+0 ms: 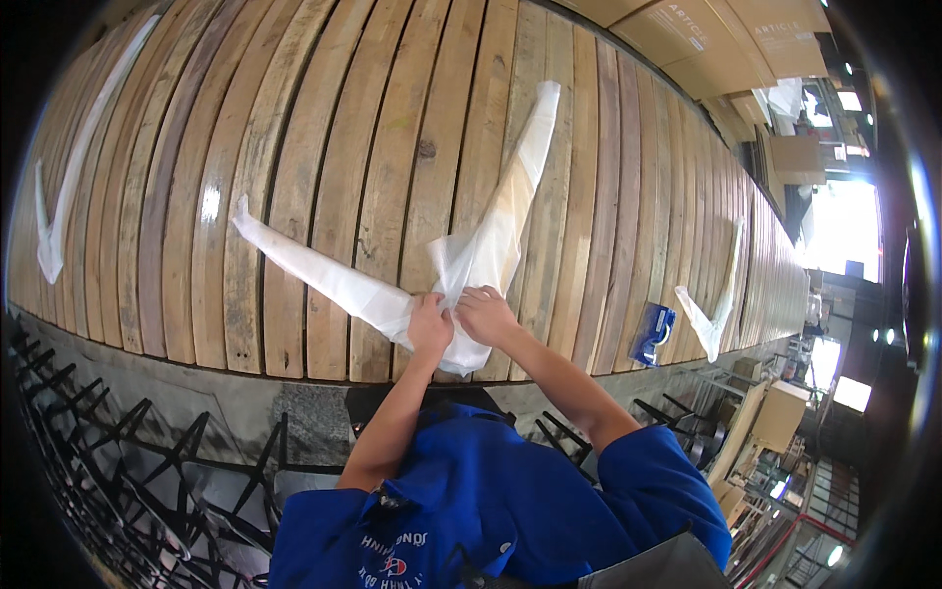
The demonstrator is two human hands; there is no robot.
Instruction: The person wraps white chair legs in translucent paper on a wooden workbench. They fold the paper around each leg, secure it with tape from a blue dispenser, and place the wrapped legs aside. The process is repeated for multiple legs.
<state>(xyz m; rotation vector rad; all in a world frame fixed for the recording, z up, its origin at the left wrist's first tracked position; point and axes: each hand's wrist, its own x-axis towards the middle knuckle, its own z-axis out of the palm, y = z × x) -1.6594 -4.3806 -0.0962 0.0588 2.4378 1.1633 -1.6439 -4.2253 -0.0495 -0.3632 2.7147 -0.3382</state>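
Observation:
On the slatted wooden table in front of me lies an L- or V-shaped piece wrapped in thin white foam sheet (339, 285). Its long arm points away to the far right and its shorter arm to the left; light wood tone shows faintly through the long one. Close to the corner where the arms meet, my left hand (430, 326) pinches the foam sheet. Right beside it, my right hand (485, 316) presses on the wrap with curled fingers. A loose flap of the sheet stands up just beyond both hands. The fingertips are partly hidden in the folds.
Another white-wrapped V-shaped piece (51, 236) lies at the far left, and one more (708, 319) at the right. A blue tape dispenser (652, 334) sits near the table's front edge. Cardboard boxes (687, 44) stand beyond the table; black metal frames (147, 461) line the near left side.

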